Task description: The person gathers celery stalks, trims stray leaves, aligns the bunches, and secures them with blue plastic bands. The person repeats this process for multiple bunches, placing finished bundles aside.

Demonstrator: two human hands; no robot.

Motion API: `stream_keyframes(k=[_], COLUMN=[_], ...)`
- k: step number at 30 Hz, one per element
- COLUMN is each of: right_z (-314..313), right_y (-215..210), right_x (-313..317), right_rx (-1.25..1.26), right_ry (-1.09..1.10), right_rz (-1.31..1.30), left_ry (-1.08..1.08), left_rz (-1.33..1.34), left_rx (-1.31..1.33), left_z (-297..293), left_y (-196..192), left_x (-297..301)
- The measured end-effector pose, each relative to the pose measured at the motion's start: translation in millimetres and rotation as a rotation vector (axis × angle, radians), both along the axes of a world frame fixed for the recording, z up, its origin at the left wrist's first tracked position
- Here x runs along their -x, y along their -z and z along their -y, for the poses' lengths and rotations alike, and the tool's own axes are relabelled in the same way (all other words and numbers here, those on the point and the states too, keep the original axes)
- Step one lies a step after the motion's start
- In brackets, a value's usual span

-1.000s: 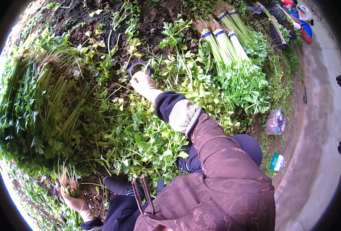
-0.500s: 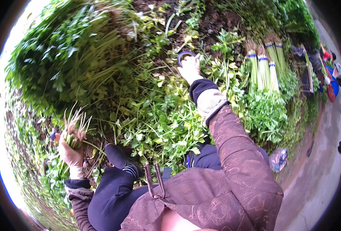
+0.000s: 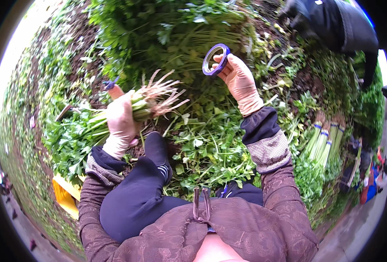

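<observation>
My left hand (image 3: 120, 118) is closed round a bunch of celery (image 3: 142, 105), its pale stringy roots pointing right and its leaves spreading left. A small dark purple thing (image 3: 110, 83) sits at the tip of a left finger; I cannot make out what it is. Raised to the right of the roots, my right hand (image 3: 241, 85) grips a roll of purple tape (image 3: 221, 67) by its right side. The ring hangs apart from the bunch, in front of a big heap of celery (image 3: 189, 39).
Several celery bunches with purple bands (image 3: 326, 135) lie at the right. Loose leaves and stalks (image 3: 202, 139) cover the soil before my legs. A yellow object (image 3: 64, 196) shows at lower left. Part of another person in dark clothing (image 3: 333, 24) is at the upper right.
My right hand has lifted the tape roll off the leaves. My left hand has brought the celery bunch up and rightward, its roots turning toward the right. Another person's dark clothing has come into view.
</observation>
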State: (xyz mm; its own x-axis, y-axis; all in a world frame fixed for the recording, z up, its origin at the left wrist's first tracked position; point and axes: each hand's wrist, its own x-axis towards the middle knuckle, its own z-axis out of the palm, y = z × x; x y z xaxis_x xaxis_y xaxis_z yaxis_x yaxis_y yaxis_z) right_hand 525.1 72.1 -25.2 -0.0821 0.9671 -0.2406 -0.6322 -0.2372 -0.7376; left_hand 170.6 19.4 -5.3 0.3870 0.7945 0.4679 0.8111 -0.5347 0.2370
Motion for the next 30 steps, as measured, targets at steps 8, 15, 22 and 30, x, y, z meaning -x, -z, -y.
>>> stream_keyframes(k=[8,15,22,30], right_z=[-49,-65,-57,-38], right_y=[16,3,-19,-43], right_x=[116,172,185,176], right_rx=[0.038,0.017,0.163,-0.090], right_ry=[-0.284,-0.532,-0.694,-0.453], right_rz=[-0.208,-0.290,-0.503,0.245], left_ry=[0.005,-0.002,-0.013,-0.030], left_rz=[0.003,-0.010,0.021,0.017], left_rx=[0.092,0.132,0.193,0.157], left_z=[6,3,2,1], left_y=[-5,-6,-5,-1], left_x=[7,9,10,8])
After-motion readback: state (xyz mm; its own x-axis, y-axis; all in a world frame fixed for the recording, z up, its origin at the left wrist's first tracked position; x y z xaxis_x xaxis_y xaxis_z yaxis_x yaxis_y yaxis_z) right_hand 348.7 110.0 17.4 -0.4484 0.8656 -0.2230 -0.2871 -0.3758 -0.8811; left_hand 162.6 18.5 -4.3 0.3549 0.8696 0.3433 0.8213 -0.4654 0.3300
